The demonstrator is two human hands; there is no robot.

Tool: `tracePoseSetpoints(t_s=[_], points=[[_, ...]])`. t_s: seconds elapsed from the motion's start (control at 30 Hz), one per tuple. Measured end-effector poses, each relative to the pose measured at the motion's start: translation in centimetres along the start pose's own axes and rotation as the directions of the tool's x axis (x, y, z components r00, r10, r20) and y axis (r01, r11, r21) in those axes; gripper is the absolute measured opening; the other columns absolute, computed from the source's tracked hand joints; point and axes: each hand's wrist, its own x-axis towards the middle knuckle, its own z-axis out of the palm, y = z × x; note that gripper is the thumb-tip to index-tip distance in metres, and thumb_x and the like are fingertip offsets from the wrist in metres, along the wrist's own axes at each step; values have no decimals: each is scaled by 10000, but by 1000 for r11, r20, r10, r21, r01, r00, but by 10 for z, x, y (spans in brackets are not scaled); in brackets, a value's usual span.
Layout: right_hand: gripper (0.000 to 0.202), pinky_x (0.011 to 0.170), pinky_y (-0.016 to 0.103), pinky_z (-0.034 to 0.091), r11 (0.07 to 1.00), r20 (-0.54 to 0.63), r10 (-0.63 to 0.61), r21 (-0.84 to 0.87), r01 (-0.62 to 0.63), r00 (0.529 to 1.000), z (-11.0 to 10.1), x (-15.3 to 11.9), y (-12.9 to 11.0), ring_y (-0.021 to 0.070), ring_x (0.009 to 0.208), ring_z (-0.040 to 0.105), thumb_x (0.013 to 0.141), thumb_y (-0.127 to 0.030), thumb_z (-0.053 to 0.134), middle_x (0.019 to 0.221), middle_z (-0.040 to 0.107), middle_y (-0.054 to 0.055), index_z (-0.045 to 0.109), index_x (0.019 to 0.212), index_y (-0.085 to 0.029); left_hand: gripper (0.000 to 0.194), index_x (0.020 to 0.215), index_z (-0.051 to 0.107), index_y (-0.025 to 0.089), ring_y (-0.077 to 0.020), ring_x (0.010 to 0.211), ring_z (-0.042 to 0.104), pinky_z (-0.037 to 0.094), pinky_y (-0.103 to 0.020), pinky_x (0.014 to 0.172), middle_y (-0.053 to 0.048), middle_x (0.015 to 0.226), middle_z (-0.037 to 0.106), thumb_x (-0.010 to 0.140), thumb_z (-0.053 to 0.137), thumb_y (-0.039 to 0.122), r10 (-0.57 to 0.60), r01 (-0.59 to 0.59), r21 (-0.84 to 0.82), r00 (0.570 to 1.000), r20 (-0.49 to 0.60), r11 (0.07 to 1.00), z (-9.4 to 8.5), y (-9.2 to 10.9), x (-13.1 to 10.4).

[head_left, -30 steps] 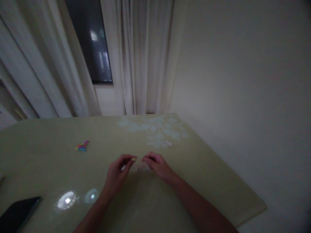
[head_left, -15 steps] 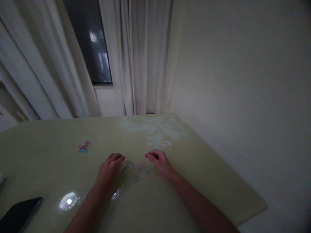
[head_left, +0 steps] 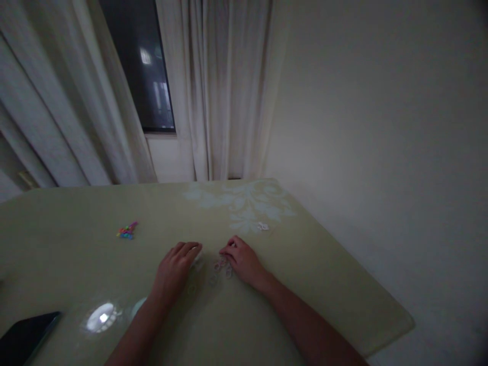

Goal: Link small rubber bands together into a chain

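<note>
Several small pale and pinkish rings [head_left: 217, 266] lie on the greenish table between my hands. My right hand [head_left: 242, 258] is at their right edge, its thumb and fingers pinched together over the nearest ones; whatever is between the fingertips is too small to make out. On the left, my left hand [head_left: 177, 265] has its fingers curled over a clear, crinkled plastic piece [head_left: 197, 259], partly hidden under the fingertips. A faint greenish ring [head_left: 191, 289] rests below the left hand.
A little heap of bright coloured pieces [head_left: 127, 232] sits at the left. White pieces [head_left: 263, 226] lie beyond my right hand. A dark flat device [head_left: 28, 335] occupies the near left corner, beside a bright reflection. Curtains and a wall border the table [head_left: 324, 284].
My right hand has moved left and slightly down, closer to the rings. My left hand has shifted slightly right, covering more of the clear plastic.
</note>
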Motion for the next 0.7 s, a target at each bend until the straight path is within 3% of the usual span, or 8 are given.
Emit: tracePoseSetpoints(t_s=[0.2,0.37,0.57,0.7], points=[[84,901,303,482,990,-3,42,-138,-42,999,0,2,1,201,996,615,979,-147,673,1073,643,76,753,986,-169,231,1035,785,235,-296,981,691,514,-431,861,-77,1092,785,953,614,103,94,-93,-26,993,69,995,4,35,5],[85,906,343,475,969,32,22,-246,-13,999,2,-1,2,234,1024,584,992,-133,636,1078,631,104,720,988,-148,189,966,778,235,-283,963,675,485,-406,858,-70,1014,776,945,640,107,100,-96,-38,985,140,995,7,46,11],[104,935,323,475,996,-62,80,41,-78,995,-7,-3,1,200,1018,599,986,-91,618,1065,604,69,669,943,-172,164,935,716,183,-294,939,663,491,-417,846,-93,956,748,952,584,86,59,-58,-10,988,142,998,11,47,10],[85,938,317,459,976,-130,94,210,-66,987,-15,-5,0,190,1011,589,977,-103,631,1034,582,53,642,931,-173,182,910,662,197,-253,871,672,521,-377,814,-75,910,746,963,510,112,-65,71,-269,997,30,961,12,44,8]])
